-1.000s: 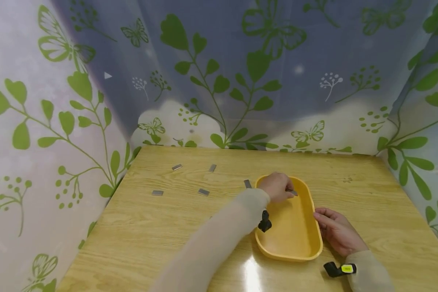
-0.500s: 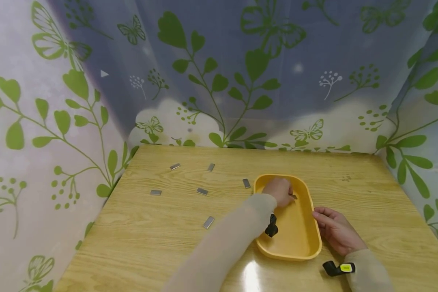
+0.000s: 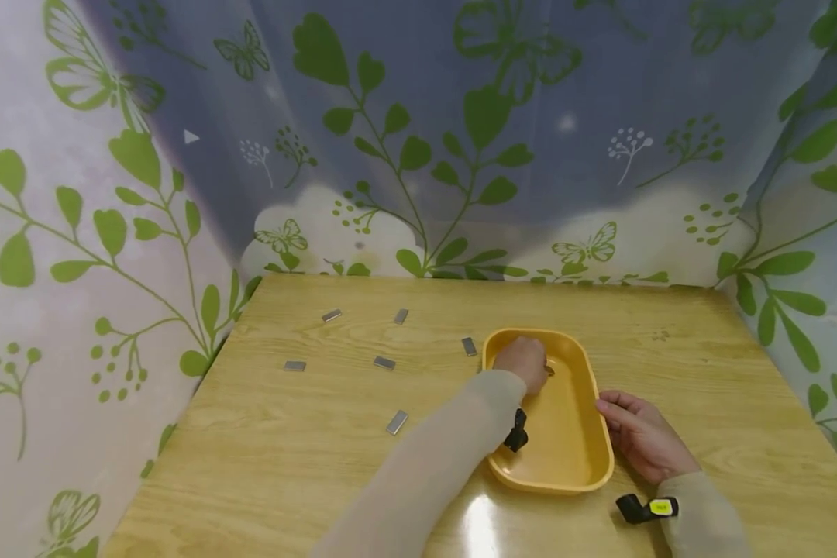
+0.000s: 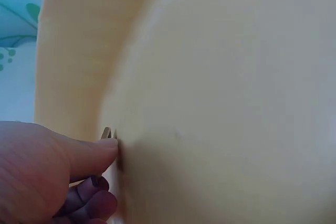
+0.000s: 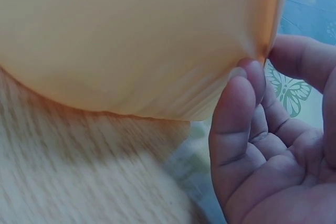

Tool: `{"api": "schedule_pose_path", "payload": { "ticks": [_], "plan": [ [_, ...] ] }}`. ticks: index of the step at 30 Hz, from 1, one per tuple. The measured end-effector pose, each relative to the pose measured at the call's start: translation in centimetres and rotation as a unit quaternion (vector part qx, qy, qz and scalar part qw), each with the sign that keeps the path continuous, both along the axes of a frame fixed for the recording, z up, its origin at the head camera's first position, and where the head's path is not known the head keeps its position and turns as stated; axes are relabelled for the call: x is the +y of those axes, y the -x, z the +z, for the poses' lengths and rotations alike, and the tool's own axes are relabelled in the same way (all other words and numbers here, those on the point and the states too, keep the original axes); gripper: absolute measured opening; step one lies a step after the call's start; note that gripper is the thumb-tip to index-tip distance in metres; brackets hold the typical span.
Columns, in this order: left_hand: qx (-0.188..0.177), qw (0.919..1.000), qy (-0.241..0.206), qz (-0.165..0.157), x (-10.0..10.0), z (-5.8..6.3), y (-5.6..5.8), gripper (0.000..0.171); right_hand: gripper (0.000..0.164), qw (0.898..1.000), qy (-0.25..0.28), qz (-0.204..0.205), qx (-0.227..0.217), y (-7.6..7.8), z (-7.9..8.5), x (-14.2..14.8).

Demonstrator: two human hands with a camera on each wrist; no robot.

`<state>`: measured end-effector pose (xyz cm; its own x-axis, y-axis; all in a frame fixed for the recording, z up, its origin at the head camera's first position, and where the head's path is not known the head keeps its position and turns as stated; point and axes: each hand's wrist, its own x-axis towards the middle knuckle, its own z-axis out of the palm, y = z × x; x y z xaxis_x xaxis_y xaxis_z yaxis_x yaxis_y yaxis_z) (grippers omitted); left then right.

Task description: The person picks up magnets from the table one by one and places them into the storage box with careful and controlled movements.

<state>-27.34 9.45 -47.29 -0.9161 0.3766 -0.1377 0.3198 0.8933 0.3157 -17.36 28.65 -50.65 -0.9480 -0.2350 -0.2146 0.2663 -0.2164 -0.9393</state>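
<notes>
A yellow rectangular plastic bin [image 3: 561, 442] with rounded corners stands on the wooden table. My left hand [image 3: 519, 363] reaches inside its far end. Thumb and fingers there pinch a small thin metal piece [image 4: 106, 132], close to the bin's floor and wall in the left wrist view; most of the piece is hidden by the fingers. At the bin's right side my right hand [image 3: 645, 438] pinches the rim between thumb and fingertips, as the right wrist view also shows. Left of the bin lie several flat grey metal rectangles, the nearest being one metal rectangle [image 3: 469, 346].
More grey rectangles are spread over the table's left half, among them a front rectangle [image 3: 397, 422] beside the left sleeve [image 3: 425, 457] and a left rectangle [image 3: 294, 366]. Patterned curtains [image 3: 363, 155] enclose the wooden table [image 3: 272, 465] at the back and sides.
The left hand has gone lower into the bin with the metal piece, drawing slightly back toward its left wall. The front rectangle has come into view. The right hand keeps its hold on the rim.
</notes>
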Motion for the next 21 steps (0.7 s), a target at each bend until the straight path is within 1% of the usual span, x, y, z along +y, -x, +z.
{"api": "schedule_pose_path", "payload": {
  "ticks": [1,5,8,12,15,21],
  "plan": [
    [0.008,0.9999,0.007,-0.003,0.05,-0.02,0.04,0.020,0.010,1.000,0.000,-0.001,0.002,0.00,0.02,0.01],
    [0.034,0.9989,0.032,-0.007,0.20,-0.11,0.06,0.007,0.010,1.000,0.008,0.001,0.008,-0.09,0.12,0.03],
    [0.038,0.9985,0.040,-0.008,0.28,-0.25,0.10,0.002,0.010,1.000,0.011,0.005,0.011,-0.16,0.28,0.01],
    [0.051,0.9977,0.040,-0.018,0.43,-0.40,0.26,0.005,0.010,1.000,0.006,0.004,0.014,-0.11,0.44,-0.02],
    [0.061,0.9965,0.050,-0.028,0.54,-0.51,0.28,0.002,0.010,1.000,0.008,0.004,0.016,-0.08,0.39,-0.01],
    [0.078,0.9921,0.090,-0.039,0.82,-0.88,0.27,0.009,0.011,1.000,0.021,0.008,0.015,-0.12,0.14,-0.01]
  ]
}}
